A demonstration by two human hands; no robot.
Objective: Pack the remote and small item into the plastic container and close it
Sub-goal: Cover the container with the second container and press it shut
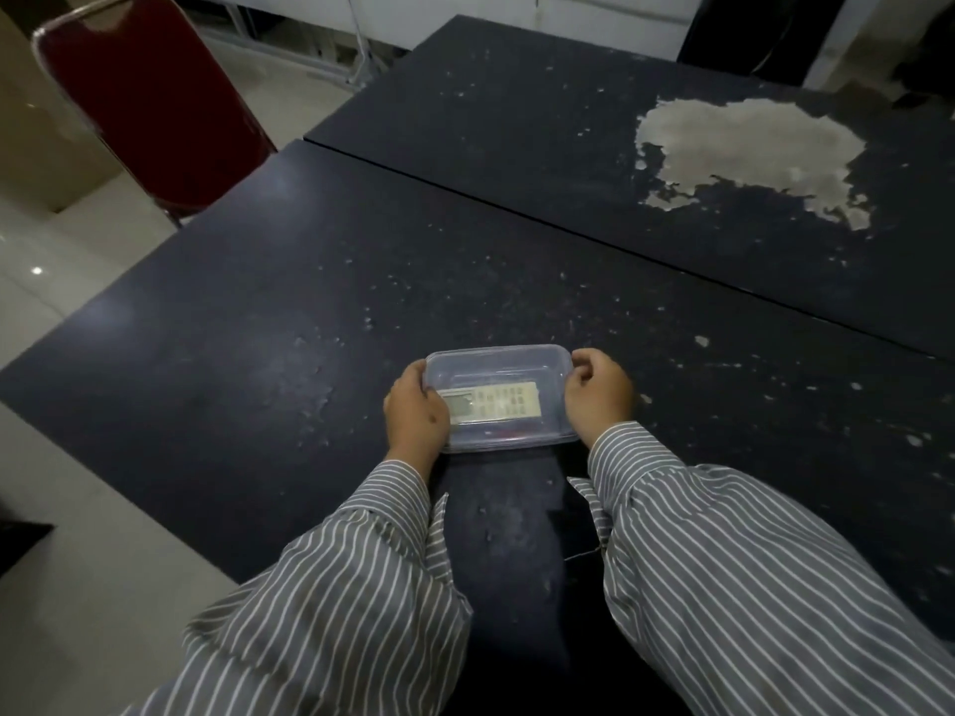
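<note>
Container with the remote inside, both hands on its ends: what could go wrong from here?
1. The lid may not be fully seated; the left hand and right hand press only the short ends of the container, so a long edge could stay unlatched.
2. A reddish small item shows faintly beside the remote by the near wall; if it rides up, it could block closure.

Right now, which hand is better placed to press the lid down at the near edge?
Left, marginally: the left hand lies over the container lid's near-left corner; the right hand grips the far-right end. Remote is inside.
</note>
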